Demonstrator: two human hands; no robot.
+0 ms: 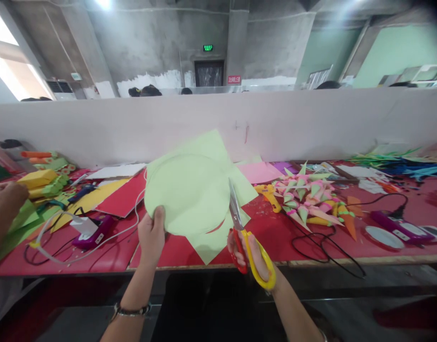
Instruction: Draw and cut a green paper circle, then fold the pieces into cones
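Note:
A large light green paper sheet (pixel 190 194) is raised over the table, with a curved cut along its lower right side. My left hand (pixel 152 235) pinches its lower left edge, thumb on top. My right hand (pixel 252 254) grips a pair of scissors (pixel 256 259) with one red and one yellow handle loop. Their blades point up and away, at the right edge of the round part of the paper. A corner of green paper hangs below the curve, and a red strip of table shows through the slit.
On the right are a yellow glue gun (pixel 270 195), a heap of pink and green paper cones (pixel 307 194), a purple power strip (pixel 402 228) and black cables. Left lie a red sheet (pixel 122 194), another purple power strip (pixel 93 232), a white cable and another person's hand (pixel 6 199). A white partition (pixel 190 123) stands behind.

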